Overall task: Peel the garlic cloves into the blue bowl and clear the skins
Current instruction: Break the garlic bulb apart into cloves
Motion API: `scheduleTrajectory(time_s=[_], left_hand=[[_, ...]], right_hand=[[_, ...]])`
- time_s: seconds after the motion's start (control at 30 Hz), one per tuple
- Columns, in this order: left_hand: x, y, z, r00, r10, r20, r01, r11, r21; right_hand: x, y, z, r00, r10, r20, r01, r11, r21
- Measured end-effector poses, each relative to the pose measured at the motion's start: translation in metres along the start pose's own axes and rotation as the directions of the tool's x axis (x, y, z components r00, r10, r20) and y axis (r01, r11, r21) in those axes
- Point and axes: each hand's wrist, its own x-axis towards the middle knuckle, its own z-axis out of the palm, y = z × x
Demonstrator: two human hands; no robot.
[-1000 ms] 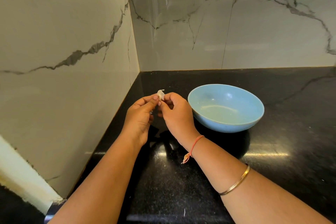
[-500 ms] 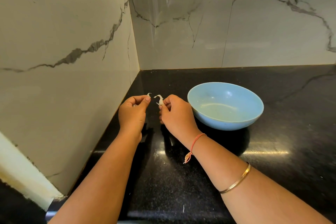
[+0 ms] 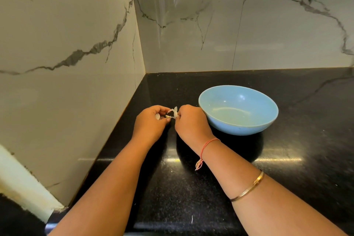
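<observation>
left hand (image 3: 151, 121): I see its fingers curled in, with thumb and fingertips pinching the left end of the garlic clove. A pale scrap (image 3: 157, 116), probably peel, is tucked against those fingers at the hand's 11 o'clock.
garlic clove (image 3: 168, 116): it is held off the counter between the two hands, at 9 o'clock from the bowl. It is near the rim but not over it. Loose white skin (image 3: 174, 110) flares up at its 1 o'clock.
right hand (image 3: 191, 122): its fingers are curled tight and pinch the clove's right side where the skin lifts.
step, as I judge it: the skin is being stripped. I would hold the clove firm with one hand and draw the skin off lengthwise in one strip. I would gather the scraps in one spot at 9 o'clock of the bowl. Only then would I carry the bare clove to 3 o'clock and drop it in.
blue bowl (image 3: 239, 127): it stands on the black counter (image 3: 287, 159) at 3 o'clock from my hands. I see no cloves inside it.
fleck (image 3: 192, 219): it is a white bit on the counter at 6 o'clock, possibly skin to clear.
writing: I can read none. The bowl, counter and marble wall (image 3: 67, 25) show no brand or label.
</observation>
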Motion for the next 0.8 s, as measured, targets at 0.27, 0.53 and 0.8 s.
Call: scheduleTrajectory(time_s=[0.27, 0.53, 0.8], left_hand=[[-0.001, 0.001, -0.003, 1.000, -0.020, -0.009, 0.020, 0.999, -0.042], [-0.003, 0.004, -0.004, 0.997, 0.056, 0.058, -0.053, 0.997, -0.049], [-0.001, 0.001, -0.003, 0.997, 0.062, -0.053, -0.065, 0.995, -0.070]], right_hand=[[0.005, 0.008, 0.001, 1.000, -0.013, -0.013, 0.013, 0.999, 0.032], [0.008, 0.014, 0.005, 0.996, 0.003, -0.095, 0.032, 0.931, 0.364], [0.008, 0.015, 0.009, 0.995, 0.058, -0.080, -0.001, 0.815, 0.579]])
